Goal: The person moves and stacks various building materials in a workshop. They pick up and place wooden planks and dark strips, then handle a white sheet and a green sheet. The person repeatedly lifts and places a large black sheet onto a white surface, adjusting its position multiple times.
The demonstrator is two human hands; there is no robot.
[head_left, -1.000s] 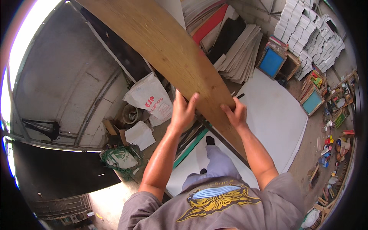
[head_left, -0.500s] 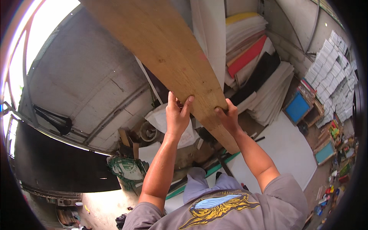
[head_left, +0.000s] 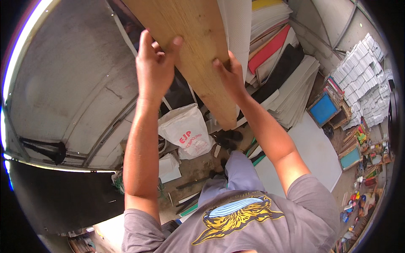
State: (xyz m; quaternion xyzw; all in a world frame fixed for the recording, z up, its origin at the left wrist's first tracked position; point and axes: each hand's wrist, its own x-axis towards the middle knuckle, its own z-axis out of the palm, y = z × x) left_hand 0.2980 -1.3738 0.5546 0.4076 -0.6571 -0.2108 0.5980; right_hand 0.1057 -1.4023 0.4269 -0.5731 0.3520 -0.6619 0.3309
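Observation:
A long wooden plank slants from the top of the view down toward my feet, held up in front of me. My left hand is at its left edge, with the thumb on the broad face and the fingers curled at the edge, partly hidden. Lower down on the opposite edge, my right hand grips the plank, thumb on the face and fingers mostly behind it. The plank's lower end hangs above dark items on the floor near my feet.
Beside the plank's lower end lies a white sack with red print. White sheets and a red panel lean at the back right. A large pale board covers floor to my right, near blue-panelled frames and stacked white bundles.
Both hands and the plank have moved up and away from me, slightly leftward. The plank stands more upright in view, and more of the white sack shows.

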